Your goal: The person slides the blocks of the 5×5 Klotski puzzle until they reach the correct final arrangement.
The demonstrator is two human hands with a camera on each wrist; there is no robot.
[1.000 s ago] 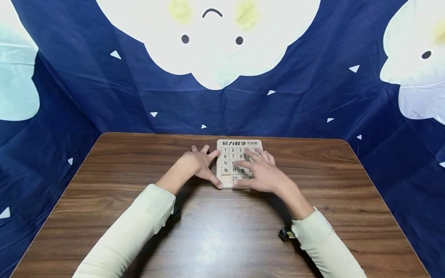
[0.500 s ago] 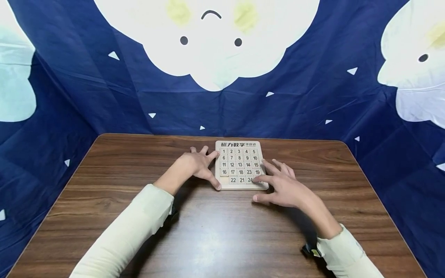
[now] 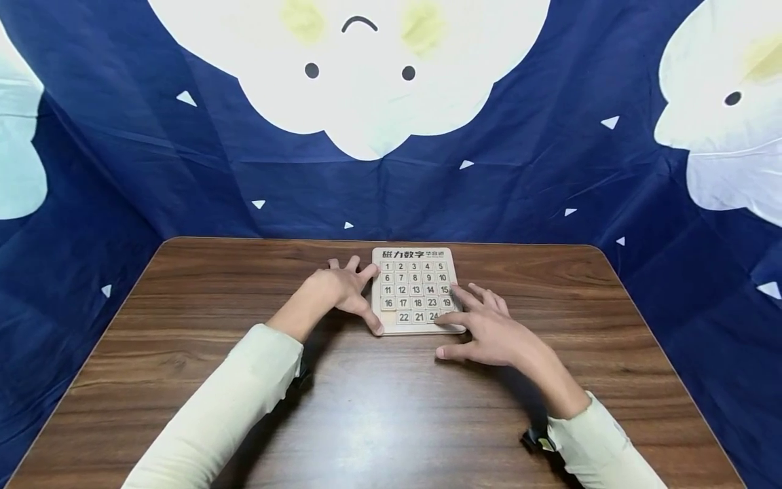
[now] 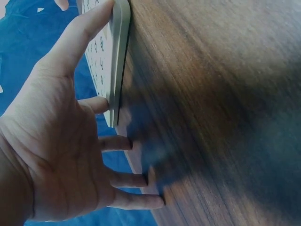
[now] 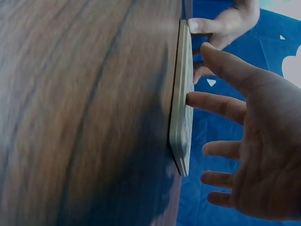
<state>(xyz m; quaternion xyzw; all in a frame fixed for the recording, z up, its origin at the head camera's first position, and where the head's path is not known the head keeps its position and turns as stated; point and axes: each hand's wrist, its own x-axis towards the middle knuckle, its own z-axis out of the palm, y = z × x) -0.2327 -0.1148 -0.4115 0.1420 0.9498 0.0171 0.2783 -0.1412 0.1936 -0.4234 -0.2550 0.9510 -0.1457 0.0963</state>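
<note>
A pale number sliding puzzle (image 3: 417, 254) lies flat near the table's far edge. Its tiles run in rows from 1, and the bottom row shows a gap (image 3: 387, 318) at the left, followed by 22, 21 and 24. My left hand (image 3: 336, 288) is spread along the puzzle's left side, thumb on the lower left corner and index finger at the upper left edge. The right hand (image 3: 497, 333) reaches in from the right. Its index fingertip touches the bottom row by the 24 tile (image 3: 433, 316), covering the last tile. The right thumb is off the board.
The brown wooden table (image 3: 366, 407) reaches toward me. Behind it and along both sides hangs a dark blue cloth (image 3: 201, 170) with white clouds and triangles. A black strap device (image 3: 537, 440) sits at the right cuff.
My right hand has drawn back from over the puzzle toward its lower right corner, uncovering most tiles. Its index finger then shifted slightly left. The left hand stays at the puzzle's edge.
</note>
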